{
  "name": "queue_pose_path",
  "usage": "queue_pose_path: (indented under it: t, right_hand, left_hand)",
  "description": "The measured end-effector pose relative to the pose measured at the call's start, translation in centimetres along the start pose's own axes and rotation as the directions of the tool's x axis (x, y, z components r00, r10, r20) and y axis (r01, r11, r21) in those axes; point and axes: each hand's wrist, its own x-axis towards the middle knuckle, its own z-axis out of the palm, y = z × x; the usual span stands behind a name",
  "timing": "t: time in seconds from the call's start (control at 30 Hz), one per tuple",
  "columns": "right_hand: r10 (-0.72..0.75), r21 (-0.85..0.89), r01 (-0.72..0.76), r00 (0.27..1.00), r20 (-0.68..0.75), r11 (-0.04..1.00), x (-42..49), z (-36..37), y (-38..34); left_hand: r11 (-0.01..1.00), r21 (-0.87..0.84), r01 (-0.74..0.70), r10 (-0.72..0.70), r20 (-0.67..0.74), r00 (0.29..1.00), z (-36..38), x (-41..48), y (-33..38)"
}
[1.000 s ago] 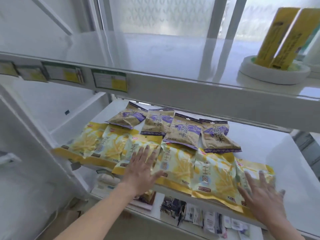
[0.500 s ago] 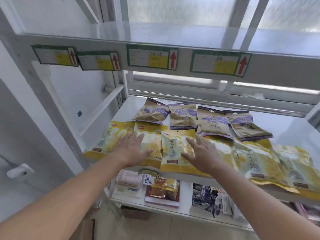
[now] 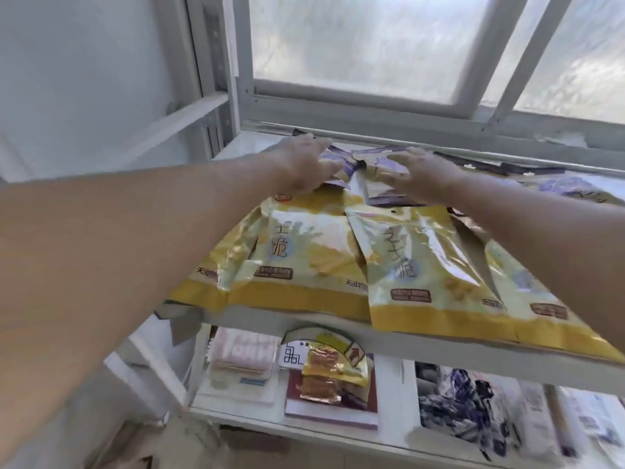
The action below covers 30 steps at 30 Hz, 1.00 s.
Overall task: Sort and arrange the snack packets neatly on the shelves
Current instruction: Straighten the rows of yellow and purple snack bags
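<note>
On the white metal shelf (image 3: pixel 270 321), behind the row of large glossy yellow foil packets (image 3: pixel 314 252), square up the small tan-and-purple foil packets (image 3: pixel 375 189) of the back row. Keep the left hand (image 3: pixel 304 167) and right hand (image 3: pixel 422 177) flat, fingers straight, pressing on neighbouring packets and gripping nothing. Slide sideways under light pressure rather than lifting. Mind the white window rail (image 3: pixel 389 132) just behind, and the yellow row overhanging the front lip. Use the bare patch at the shelf's far left for spare room.
</note>
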Motion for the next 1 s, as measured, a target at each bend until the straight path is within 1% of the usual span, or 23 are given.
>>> queue_pose_path:
  t: [0.07, 0.1, 0.13, 0.2, 0.27, 0.33, 0.4, 0.43, 0.5, 0.57, 0.63, 0.73, 0.77, 0.9, 1.0]
  right_hand:
    - [0.022, 0.013, -0.022, 1.0, -0.015, 1.0, 2.0, 0.4, 0.8]
    - [0.005, -0.011, -0.005, 1.0, 0.014, 1.0, 2.6, 0.9, 1.0]
    - [-0.009, -0.013, 0.009, 0.999, 0.054, 1.0, 3.3, 1.4, 1.2]
    - [0.019, 0.024, -0.022, 0.995, 0.095, 0.999, 4.5, 2.5, 1.0]
    - [0.049, 0.02, -0.051, 0.995, 0.088, 0.998, 5.8, 2.9, -0.2]
    - [0.036, -0.001, -0.036, 0.995, 0.095, 0.999, 7.1, 2.6, -2.2]
    - [-0.02, 0.0, 0.021, 0.992, 0.121, 1.0, 8.4, 2.3, -4.3]
    - [-0.056, -0.003, 0.056, 0.991, 0.121, 0.998, 9.1, 2.3, -5.1]
    - [-0.093, -0.056, 0.097, 0.993, 0.068, 0.994, 10.1, 2.3, -6.6]
    - [-0.073, -0.105, 0.075, 0.997, 0.032, 0.992, 10.8, 2.3, -7.2]
    - [-0.063, -0.068, 0.068, 0.996, 0.066, 0.995, 11.2, 2.8, -7.5]
    - [-0.073, -0.002, 0.074, 0.992, 0.103, 0.997, 11.3, 3.0, -7.8]
    - [-0.068, 0.004, 0.068, 0.992, 0.109, 0.998, 11.2, 3.0, -7.9]
    - [-0.069, -0.001, 0.07, 0.988, 0.139, 0.998, 10.9, 2.9, -8.4]
    - [-0.072, 0.026, 0.069, 0.99, 0.121, 0.997, 10.9, 2.3, -8.7]
  left_hand:
    - [1.0, 0.008, -0.023, 0.023, -0.005, 1.0, 0.7, 2.5, 0.7]
    - [0.999, 0.018, -0.034, 0.034, 0.016, 0.999, 1.2, 3.6, 0.8]
    - [0.999, 0.03, -0.035, 0.033, 0.06, 0.998, 1.8, 4.3, 0.6]
    - [0.998, 0.066, -0.006, -0.003, 0.143, 0.99, 2.9, 4.9, -0.6]
    - [0.992, 0.118, 0.051, -0.069, 0.153, 0.986, 3.7, 5.6, -2.8]
    - [0.974, 0.17, 0.15, -0.174, 0.133, 0.976, 3.5, 5.9, -5.5]
    - [0.946, 0.203, 0.253, -0.281, 0.119, 0.952, 2.8, 6.2, -8.2]
    - [0.939, 0.208, 0.274, -0.299, 0.099, 0.949, 2.6, 6.5, -9.4]
    - [0.955, 0.189, 0.229, -0.24, 0.036, 0.97, 2.1, 7.1, -10.6]
    - [0.979, 0.142, 0.146, -0.147, -0.003, 0.989, 1.7, 7.9, -11.3]
    - [0.986, 0.107, 0.129, -0.134, 0.039, 0.99, 1.2, 8.3, -11.5]
    - [0.988, 0.069, 0.139, -0.149, 0.166, 0.975, 1.9, 8.3, -11.9]
    - [0.989, 0.062, 0.134, -0.143, 0.18, 0.973, 2.4, 8.3, -12.2]
    - [0.994, 0.034, 0.108, -0.112, 0.168, 0.979, 2.4, 8.1, -12.9]
    - [0.995, 0.056, 0.087, -0.094, 0.137, 0.986, 1.9, 8.3, -12.9]
